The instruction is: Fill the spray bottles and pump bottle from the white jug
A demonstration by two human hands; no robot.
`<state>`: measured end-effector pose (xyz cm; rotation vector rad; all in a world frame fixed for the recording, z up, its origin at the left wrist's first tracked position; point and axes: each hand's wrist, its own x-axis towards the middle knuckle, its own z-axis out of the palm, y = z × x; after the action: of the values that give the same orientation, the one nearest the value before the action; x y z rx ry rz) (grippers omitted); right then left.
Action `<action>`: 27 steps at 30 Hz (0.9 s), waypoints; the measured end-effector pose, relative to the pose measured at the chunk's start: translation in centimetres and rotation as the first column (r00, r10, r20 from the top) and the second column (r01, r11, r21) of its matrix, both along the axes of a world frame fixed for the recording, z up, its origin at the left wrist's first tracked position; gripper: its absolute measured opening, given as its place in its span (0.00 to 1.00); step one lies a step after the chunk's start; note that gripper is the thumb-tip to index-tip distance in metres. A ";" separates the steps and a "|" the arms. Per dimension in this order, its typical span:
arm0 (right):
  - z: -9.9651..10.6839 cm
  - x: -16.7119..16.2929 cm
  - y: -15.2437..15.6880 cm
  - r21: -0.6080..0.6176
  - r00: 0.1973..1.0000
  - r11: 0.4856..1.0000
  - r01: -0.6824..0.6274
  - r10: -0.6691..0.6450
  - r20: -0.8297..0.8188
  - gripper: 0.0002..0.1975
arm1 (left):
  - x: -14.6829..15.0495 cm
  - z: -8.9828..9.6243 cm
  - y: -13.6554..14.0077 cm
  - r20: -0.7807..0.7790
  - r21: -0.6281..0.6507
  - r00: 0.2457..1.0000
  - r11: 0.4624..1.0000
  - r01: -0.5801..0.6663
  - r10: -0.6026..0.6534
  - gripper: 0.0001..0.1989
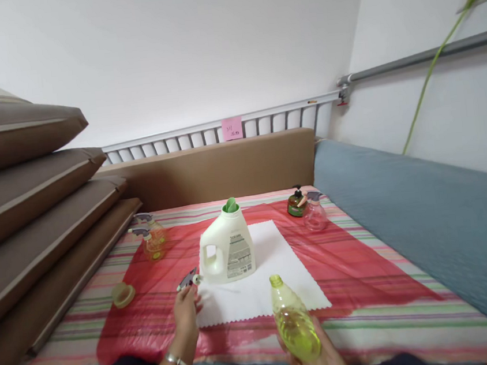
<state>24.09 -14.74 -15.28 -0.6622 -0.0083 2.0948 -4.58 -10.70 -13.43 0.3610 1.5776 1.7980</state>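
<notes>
My left hand (pixel 187 305) holds a grey and white trigger spray head (pixel 188 279), its thin dip tube pointing right over the white cloth. In my right hand (pixel 314 355) is a yellow-green clear bottle (pixel 293 322), its neck uncapped and leaning up and left. Yellowish liquid shows in its lower part. Between and beyond my hands a large pale detergent jug (pixel 228 248) stands upright on the white scalloped cloth (pixel 276 248). Its cap is off, with a green spout in the opening. Neither hand touches the jug.
A pale yellow cap (pixel 123 295) lies on the red sheet (pixel 153 319) at left. Two spray bottles (pixel 153 247) stand behind it. At the back right are a pink spray bottle (pixel 315 214) and a dark pump bottle (pixel 296 203). Stacked brown cushions (pixel 43 227) border the left side.
</notes>
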 end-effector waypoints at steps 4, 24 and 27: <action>0.5 0.5 0.6 0.033 0.998 0.999 0.020 -0.022 0.066 0.22 | 0.0 3.3 1.4 -0.279 0.102 0.959 0.992 0.075 -0.044 0.17; 14.0 9.2 6.9 0.490 0.860 0.831 0.263 -0.432 0.272 0.18 | 5.7 11.4 10.1 -0.833 -0.168 0.378 0.835 0.524 -0.405 0.13; 15.7 10.7 8.3 0.556 0.811 0.807 0.201 -0.455 0.367 0.17 | 6.7 12.0 10.5 -0.867 -0.267 0.248 0.824 0.500 -0.432 0.13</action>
<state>34.77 -6.45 0.46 -0.7842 -0.6501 1.4372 2.10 -0.21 -1.44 1.9383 1.7455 1.1158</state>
